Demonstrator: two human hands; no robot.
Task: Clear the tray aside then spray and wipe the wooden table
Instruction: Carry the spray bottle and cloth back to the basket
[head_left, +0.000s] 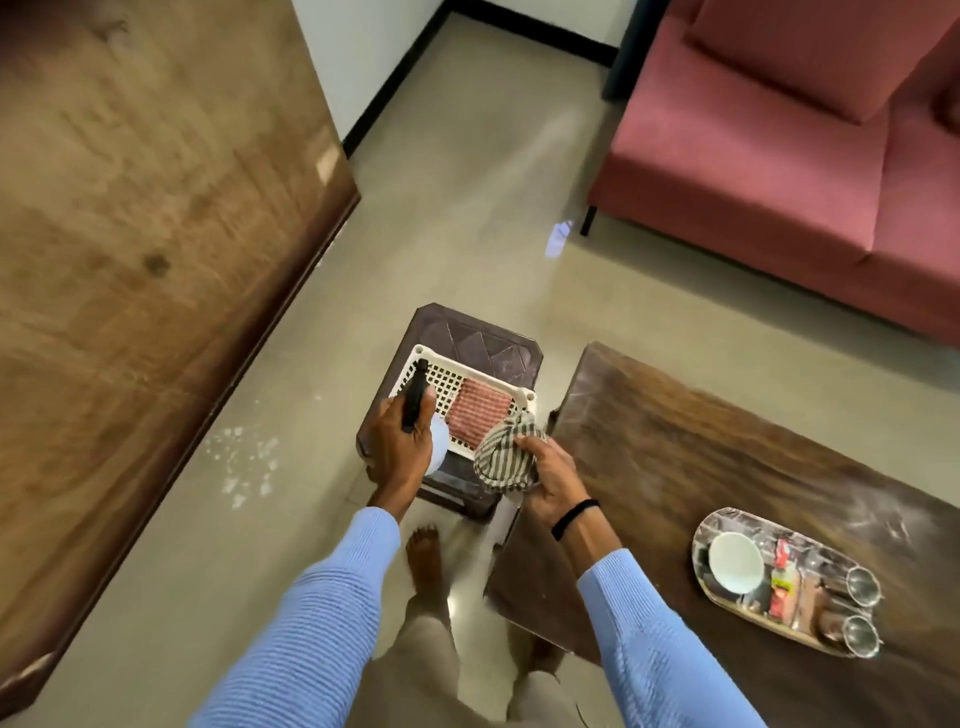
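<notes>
I read this as the gathering step. Both hands are over the white basket (448, 385), which sits on a brown stool (478, 338). The left hand (400, 447) is wrapped round the spray bottle (414, 397) at the basket's left edge, with the black nozzle pointing away from me. The right hand (550, 478) grips a bunched striped cloth (504, 457) at the basket's near right corner. A folded red cloth (478, 415) lies inside the basket.

The tray (743, 518) has not been cleared. It sits on the wooden bench (675, 447), well to the right of the basket and nearer to me. It carries a white bowl (735, 561), some small packets (782, 577) and two steel cups (862, 582) on its right side.

My judgement is that the tray has to go before any spraying, and neither hand is free. The next move calls for setting down the bottle or the cloth, perhaps on the bare bench end just right of the basket. Then I can lift the tray level so the cups and bowl do not slide.

The stool stands close against the bench corner, so turning from the basket needs care. A bare foot (423, 561) is planted just on the near side of the stool. A red sofa (779, 182) stands far beyond the basket to the right, and a large wooden panel (130, 208) fills the left. White flecks (244, 462) mark the floor left of the basket.
</notes>
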